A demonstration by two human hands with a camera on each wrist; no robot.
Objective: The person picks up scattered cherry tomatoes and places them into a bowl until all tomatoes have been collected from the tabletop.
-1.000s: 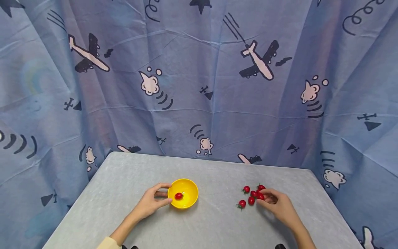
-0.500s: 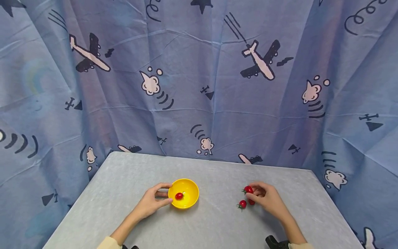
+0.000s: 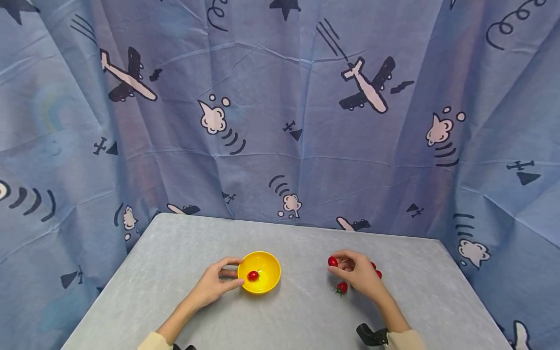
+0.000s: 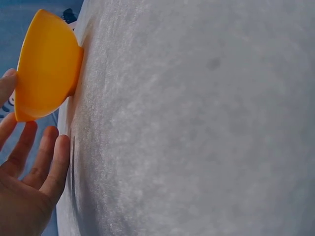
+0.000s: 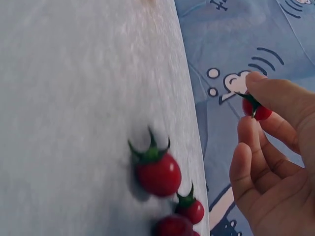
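At the left of the yellow bowl (image 3: 269, 276), my left hand (image 3: 213, 286) holds its side between thumb and index finger. The other fingers (image 4: 49, 157) extend below the rim, beside the bowl's wall. One red cherry tomato (image 3: 253, 275) lies inside. My right hand (image 3: 359, 273) pinches another cherry tomato (image 5: 264, 113) between thumb and fingertips, raised over the table, its green stem showing in the right wrist view. Below that hand, a loose cherry tomato (image 3: 342, 288) rests on the table; others (image 3: 378, 274) are partly hidden behind the hand.
A pale grey table (image 3: 197, 243) carries everything. Behind it hangs a blue curtain (image 3: 262, 170) printed with planes and clouds. A black wrist device (image 3: 372, 335) sits at the right cuff. In the right wrist view several tomatoes (image 5: 160, 174) lie close together.
The right hand has picked a cherry tomato out of the group and carried it left, towards the bowl. The left hand and the bowl have stayed in place.
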